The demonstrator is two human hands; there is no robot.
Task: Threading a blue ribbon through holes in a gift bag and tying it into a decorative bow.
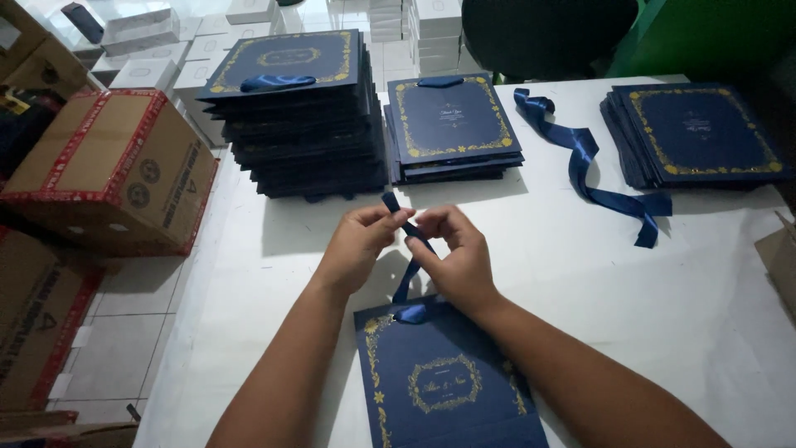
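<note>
White tabletop (663, 315) fills most of the view, its left edge running diagonally from far centre-left to the near left, with tiled floor (124, 332) beyond it. Two cardboard boxes with red tape stand on that floor, the farther one (108, 166) just beside the table edge. At the far side of the table sit three stacks of navy gift bags with gold borders: a tall stack (303, 124) on the left, a low stack (452, 124) in the middle and another low stack (696, 133) at the far right. A loose blue ribbon length (589, 158) snakes between the middle and right stacks. Open table lies to the right of the hands and on the near right; the near left strip beside the edge is narrow.

One navy bag (448, 382) lies flat at near centre, its long axis running near to far, its top edge pointing far. A blue ribbon (409, 278) rises from that top edge toward the hands. Left hand (356, 245) pinches the ribbon's upper end between thumb and fingertips. Right hand (456, 253) pinches the ribbon just beside it, fingers curled, the two hands almost touching.
</note>
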